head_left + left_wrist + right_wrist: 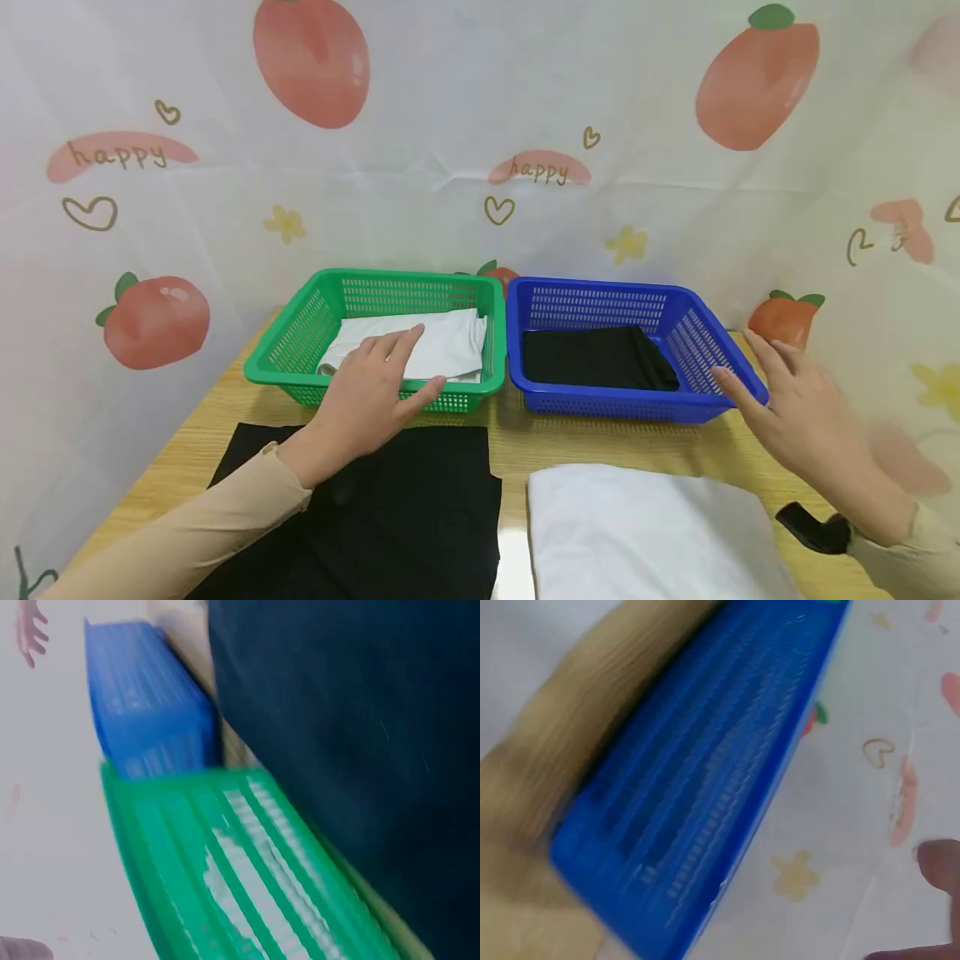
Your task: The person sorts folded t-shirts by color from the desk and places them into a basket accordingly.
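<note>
In the head view my left hand point(375, 387) hovers over the front of the green basket point(264, 368), fingers spread and holding nothing. A folded white cloth point(442, 342) lies in that basket. My right hand point(798, 408) is beside the right end of the blue basket point(622, 406), its fingers apart with nothing between them; whether it touches the rim I cannot tell. Inside the blue basket sits a folded black cloth point(592, 358). Nearer to me, a black cloth point(405, 517) is spread flat on the left and a white cloth point(645, 533) on the right.
The two baskets stand side by side on a wooden table point(517, 446). Close behind them hangs a white curtain point(420, 192) with printed fruit and hearts. A black strap point(813, 529) is at the right wrist.
</note>
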